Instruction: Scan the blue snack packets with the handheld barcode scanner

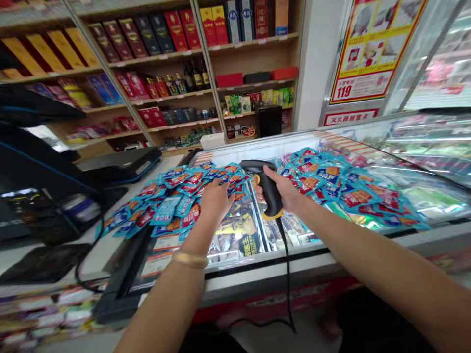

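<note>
Under my left hand [215,200], spread flat on blurred blue snack packets [176,196], print is unreadable, while just beside it my right hand [283,189] grips the barcode scanner [265,189].

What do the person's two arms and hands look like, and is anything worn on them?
Both forearms are bare, with no sleeves in view. The left hand wears no glove; a thin gold-coloured bangle circles its wrist. The right hand is also bare, with no glove, and no watch or bracelet shows on that arm. Rings cannot be made out.
</note>
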Demonstrator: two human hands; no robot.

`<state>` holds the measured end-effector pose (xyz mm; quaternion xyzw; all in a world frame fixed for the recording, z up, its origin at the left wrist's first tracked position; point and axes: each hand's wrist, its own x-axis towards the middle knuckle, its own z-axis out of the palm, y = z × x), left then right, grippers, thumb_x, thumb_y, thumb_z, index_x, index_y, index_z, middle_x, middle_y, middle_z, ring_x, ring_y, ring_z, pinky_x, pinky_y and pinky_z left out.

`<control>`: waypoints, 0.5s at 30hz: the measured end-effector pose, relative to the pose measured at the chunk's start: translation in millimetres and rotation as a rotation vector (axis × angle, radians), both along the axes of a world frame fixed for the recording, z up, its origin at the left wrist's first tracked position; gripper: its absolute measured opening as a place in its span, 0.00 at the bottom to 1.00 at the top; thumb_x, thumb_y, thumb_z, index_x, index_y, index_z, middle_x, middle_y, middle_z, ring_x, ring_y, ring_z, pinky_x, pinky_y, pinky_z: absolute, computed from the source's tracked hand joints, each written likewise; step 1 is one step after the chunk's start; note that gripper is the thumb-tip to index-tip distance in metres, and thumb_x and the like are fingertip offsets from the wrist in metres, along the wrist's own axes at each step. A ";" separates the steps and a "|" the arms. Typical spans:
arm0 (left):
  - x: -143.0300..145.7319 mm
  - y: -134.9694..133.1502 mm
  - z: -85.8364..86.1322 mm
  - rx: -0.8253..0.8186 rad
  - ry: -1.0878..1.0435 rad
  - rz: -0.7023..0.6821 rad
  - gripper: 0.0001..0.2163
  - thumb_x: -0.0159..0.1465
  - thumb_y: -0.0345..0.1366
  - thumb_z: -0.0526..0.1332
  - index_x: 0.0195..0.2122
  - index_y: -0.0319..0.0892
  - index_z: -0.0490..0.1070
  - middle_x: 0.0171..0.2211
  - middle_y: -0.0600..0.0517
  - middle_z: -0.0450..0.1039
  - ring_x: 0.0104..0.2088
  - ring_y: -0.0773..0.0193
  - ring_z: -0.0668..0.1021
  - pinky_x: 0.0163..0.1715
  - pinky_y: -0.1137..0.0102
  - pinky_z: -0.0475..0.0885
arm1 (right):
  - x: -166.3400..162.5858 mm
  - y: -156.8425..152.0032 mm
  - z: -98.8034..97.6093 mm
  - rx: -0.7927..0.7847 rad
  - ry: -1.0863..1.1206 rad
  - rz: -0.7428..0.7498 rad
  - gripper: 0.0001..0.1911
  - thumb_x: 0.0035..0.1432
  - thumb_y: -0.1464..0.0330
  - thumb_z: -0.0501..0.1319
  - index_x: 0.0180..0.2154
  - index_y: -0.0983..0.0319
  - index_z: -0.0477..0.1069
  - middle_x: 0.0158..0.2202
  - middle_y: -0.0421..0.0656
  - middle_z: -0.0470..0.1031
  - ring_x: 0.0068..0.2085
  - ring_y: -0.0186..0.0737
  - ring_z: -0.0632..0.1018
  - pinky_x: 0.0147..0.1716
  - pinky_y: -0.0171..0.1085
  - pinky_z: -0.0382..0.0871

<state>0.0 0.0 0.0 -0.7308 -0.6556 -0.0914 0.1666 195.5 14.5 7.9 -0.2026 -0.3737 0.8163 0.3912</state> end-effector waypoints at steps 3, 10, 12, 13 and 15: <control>-0.9 2.8 1.0 -0.029 -0.051 -0.010 0.14 0.65 0.36 0.53 0.45 0.39 0.77 0.49 0.44 0.75 0.48 0.53 0.77 0.48 0.64 0.71 | 8.9 -3.2 -6.2 -0.035 -0.006 -0.020 0.21 0.58 0.51 0.58 0.29 0.63 0.66 0.20 0.39 0.66 0.21 0.32 0.67 0.20 0.30 0.62; -13.6 5.1 4.0 0.302 -0.369 -0.044 0.13 0.66 0.34 0.50 0.38 0.40 0.75 0.41 0.44 0.77 0.46 0.53 0.77 0.49 0.60 0.70 | 15.3 -5.5 -7.2 -0.050 -0.012 -0.093 0.21 0.59 0.51 0.57 0.28 0.62 0.66 0.20 0.40 0.67 0.21 0.32 0.68 0.20 0.30 0.62; -16.9 7.1 3.0 0.388 -0.564 -0.009 0.11 0.65 0.35 0.50 0.37 0.40 0.72 0.35 0.45 0.76 0.40 0.54 0.78 0.47 0.59 0.71 | 15.2 -5.4 -7.1 -0.050 -0.012 -0.091 0.21 0.59 0.51 0.57 0.28 0.62 0.66 0.20 0.40 0.67 0.21 0.32 0.68 0.20 0.30 0.61; -17.6 8.3 2.2 0.408 -0.699 0.015 0.11 0.65 0.36 0.50 0.36 0.40 0.71 0.31 0.48 0.74 0.35 0.56 0.79 0.44 0.59 0.73 | 15.1 -5.2 -7.3 -0.050 -0.012 -0.091 0.21 0.58 0.50 0.58 0.29 0.62 0.66 0.20 0.40 0.67 0.21 0.32 0.67 0.20 0.31 0.61; -16.8 10.2 1.1 0.385 -1.041 0.049 0.09 0.65 0.37 0.50 0.33 0.42 0.67 0.24 0.55 0.67 0.25 0.63 0.76 0.37 0.60 0.75 | 15.1 -4.8 -8.0 -0.052 -0.012 -0.096 0.21 0.57 0.50 0.58 0.29 0.62 0.66 0.20 0.40 0.67 0.22 0.33 0.68 0.21 0.31 0.62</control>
